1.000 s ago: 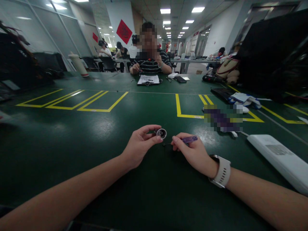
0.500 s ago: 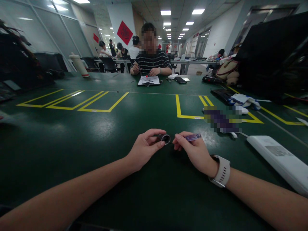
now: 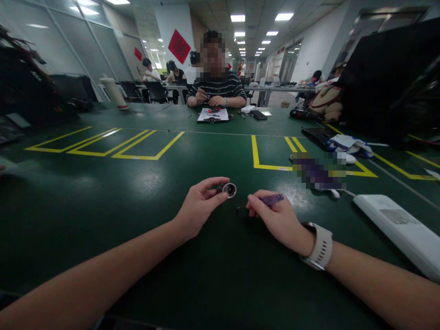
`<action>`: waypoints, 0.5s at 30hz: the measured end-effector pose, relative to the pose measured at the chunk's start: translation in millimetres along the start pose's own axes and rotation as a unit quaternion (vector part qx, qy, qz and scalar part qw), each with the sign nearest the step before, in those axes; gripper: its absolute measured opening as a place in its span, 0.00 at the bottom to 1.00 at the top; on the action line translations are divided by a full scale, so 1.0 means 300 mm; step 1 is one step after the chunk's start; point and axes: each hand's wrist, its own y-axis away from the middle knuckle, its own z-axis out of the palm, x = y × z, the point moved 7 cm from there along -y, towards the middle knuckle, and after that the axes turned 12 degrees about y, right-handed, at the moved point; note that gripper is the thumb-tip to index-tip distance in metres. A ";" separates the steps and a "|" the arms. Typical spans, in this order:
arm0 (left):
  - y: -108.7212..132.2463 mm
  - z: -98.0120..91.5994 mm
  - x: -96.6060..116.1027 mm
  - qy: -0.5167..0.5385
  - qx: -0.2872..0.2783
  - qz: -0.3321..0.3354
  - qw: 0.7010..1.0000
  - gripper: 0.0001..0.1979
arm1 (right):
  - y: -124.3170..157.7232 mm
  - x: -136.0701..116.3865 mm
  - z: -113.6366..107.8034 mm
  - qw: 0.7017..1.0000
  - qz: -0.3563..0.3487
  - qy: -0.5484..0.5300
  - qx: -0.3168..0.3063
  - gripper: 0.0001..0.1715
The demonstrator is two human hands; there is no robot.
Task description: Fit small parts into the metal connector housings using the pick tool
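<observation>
My left hand [image 3: 199,206] pinches a small round metal part [image 3: 229,189] between thumb and fingers, just above the green table [image 3: 137,238]. A few centimetres to its right, my right hand [image 3: 275,217] grips a small screwdriver with a purple handle [image 3: 271,199]; its dark tip points left towards the round part and rests near the table. A white watch sits on my right wrist.
A long white box [image 3: 398,229] lies at the right. A blurred purple object [image 3: 319,170] sits on yellow tape lines. Across the table a person in a striped shirt [image 3: 216,89] handles small things over a clipboard [image 3: 212,114]. Bags and cloths lie far right.
Half a second ago the round part and the screwdriver tip were together; now my hands have drawn apart and the part's face is turned towards me again.
</observation>
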 end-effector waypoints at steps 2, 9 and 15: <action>-0.005 -0.009 0.002 0.005 0.008 0.004 1.000 0.17 | 0.011 -0.034 -0.004 0.996 -0.061 0.055 0.019 0.16; -0.016 -0.036 -0.002 -0.002 0.036 0.008 0.999 0.16 | 0.055 -0.103 -0.012 0.972 -0.205 0.077 0.082 0.07; -0.010 -0.023 -0.005 -0.001 0.023 0.003 1.000 0.16 | 0.089 -0.149 -0.030 0.943 -0.309 0.063 0.110 0.07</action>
